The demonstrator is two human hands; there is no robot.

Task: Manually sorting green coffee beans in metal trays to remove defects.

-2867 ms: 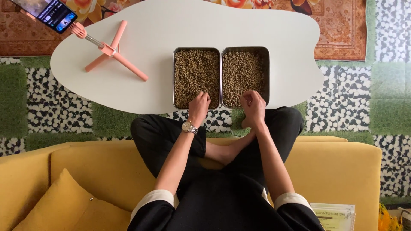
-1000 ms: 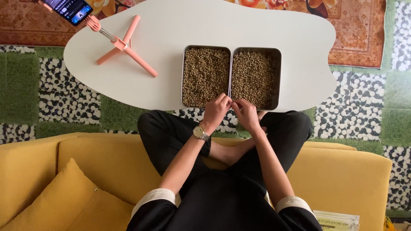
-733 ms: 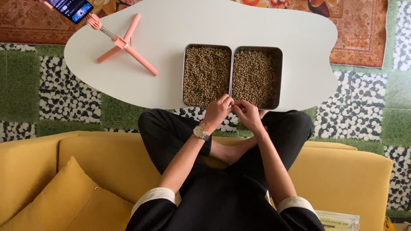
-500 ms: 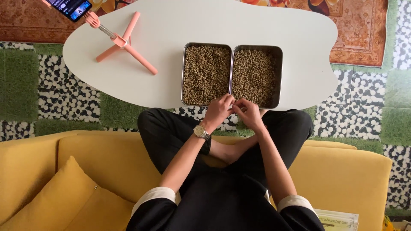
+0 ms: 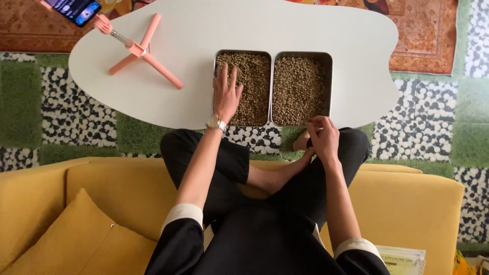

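Nearest us, low in the frame, lie our crossed legs in black trousers on the yellow sofa (image 5: 61, 203); just above, right of centre, our right hand (image 5: 323, 138) rests curled at the near rim of the right-hand square metal tray of greenish-brown beans (image 5: 299, 89), its grip narrow, pinched fingertips perhaps keeping a few beans, though we cannot tell; at centre our left hand (image 5: 226, 94), a silver wristwatch (image 5: 216, 123) on its wrist, lies flat with fingers spread wide on the beans of the matching left-hand metal tray (image 5: 249, 86), as if to rake them; both trays sit touching on the white curved bench (image 5: 204, 30); at the upper left stands a pink phone tripod (image 5: 140, 51).
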